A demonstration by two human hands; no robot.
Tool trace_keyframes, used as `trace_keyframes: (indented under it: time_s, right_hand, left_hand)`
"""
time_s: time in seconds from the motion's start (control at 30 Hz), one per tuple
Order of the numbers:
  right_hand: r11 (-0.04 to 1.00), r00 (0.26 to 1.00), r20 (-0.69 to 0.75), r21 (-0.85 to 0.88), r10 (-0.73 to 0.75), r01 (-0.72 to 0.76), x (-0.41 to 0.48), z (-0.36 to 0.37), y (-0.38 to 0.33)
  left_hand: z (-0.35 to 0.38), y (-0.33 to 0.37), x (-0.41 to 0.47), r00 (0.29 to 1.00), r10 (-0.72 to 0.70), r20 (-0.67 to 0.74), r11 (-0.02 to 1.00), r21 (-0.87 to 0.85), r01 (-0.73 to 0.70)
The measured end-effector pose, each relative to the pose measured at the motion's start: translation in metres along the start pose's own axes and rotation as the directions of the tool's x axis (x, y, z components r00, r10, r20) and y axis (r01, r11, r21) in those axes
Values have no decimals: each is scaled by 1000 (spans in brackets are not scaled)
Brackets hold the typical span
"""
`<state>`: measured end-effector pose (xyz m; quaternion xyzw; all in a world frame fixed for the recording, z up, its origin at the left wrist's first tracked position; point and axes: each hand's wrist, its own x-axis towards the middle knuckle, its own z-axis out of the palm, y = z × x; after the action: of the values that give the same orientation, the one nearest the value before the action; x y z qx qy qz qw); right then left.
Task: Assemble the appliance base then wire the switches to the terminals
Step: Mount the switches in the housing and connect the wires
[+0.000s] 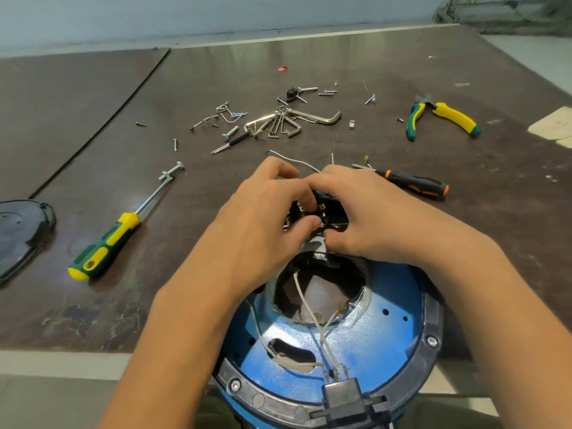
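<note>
- Both hands are meeting at the centre of the view. The left hand (263, 218) and right hand (371, 218) are touching, fingers curled in, both pinching the black switch block (332, 209).
- The block is sitting at the 12 o'clock edge of the appliance base (387, 335), the blue shell lying open side up at 6 o'clock on the table (93, 103).
- Which wire end the fingertips are pressing, I cannot tell; the knuckles are hiding it.
- I'm judging the block as light, rigid plastic, best taken by its two flanks, as now, leaving the brass terminals (323, 207) facing up and free.
- Those tabs are looking thin and bendable, so any push should be going straight along the tab.
- The white wires (305, 301) are trailing from the base's opening toward 6 o'clock. They look limp and springy; grip them at the connector sleeve, never pull on the insulation.
- The base itself is looking bulky and stable, probably needing no holding.
- Tools are lying within reach: yellow-green screwdriver (105, 246) at 9 o'clock, orange-black screwdriver (411, 182) at 2 o'clock, pliers (439, 119) farther out at 1 o'clock, hex keys (288, 123) at 12.
</note>
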<state>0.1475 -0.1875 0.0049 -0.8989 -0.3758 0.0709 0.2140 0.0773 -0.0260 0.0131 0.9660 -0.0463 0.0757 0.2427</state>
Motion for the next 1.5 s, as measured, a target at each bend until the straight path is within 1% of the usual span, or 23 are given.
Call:
trace_keyframes:
  time_s: [0.13, 0.27, 0.37, 0.6, 0.8, 0.97, 1.1, 1.5]
  right_hand:
    - [999, 999, 7, 29, 35, -35, 0, -2, 1]
    - [996, 999, -27, 81, 46, -43, 0, -1, 2]
    - [995, 998, -42, 86, 47, -43, 1, 1, 4]
    - [996, 997, -62, 74, 46, -42, 3, 0, 4]
    - [986, 999, -15, 160, 36, -34, 0, -5, 6]
    - [994, 999, -49, 112, 21, -15, 1, -2, 7]
    - [994, 1000, -20, 109, 17, -14, 1, -4, 7]
    - [992, 999, -38, 119, -36, 40, 0, -3, 11]
  left_hand:
    - [1, -2, -1, 997, 37, 72, 999, -9, -36]
    - [1, -2, 1, 996, 27, 89, 999, 18, -29]
    - [-1, -2, 2, 995, 20, 101, 999, 26, -23]
    - [-2, -1, 1, 996, 13, 84, 999, 38, -16]
    - [-3, 0, 1, 996, 9, 89, 999, 41, -13]
    - [-3, 1, 1, 995, 13, 96, 999, 31, -16]
    - [-3, 1, 0, 995, 15, 97, 999, 26, -18]
    - [-2, -1, 1, 996, 32, 88, 999, 13, -33]
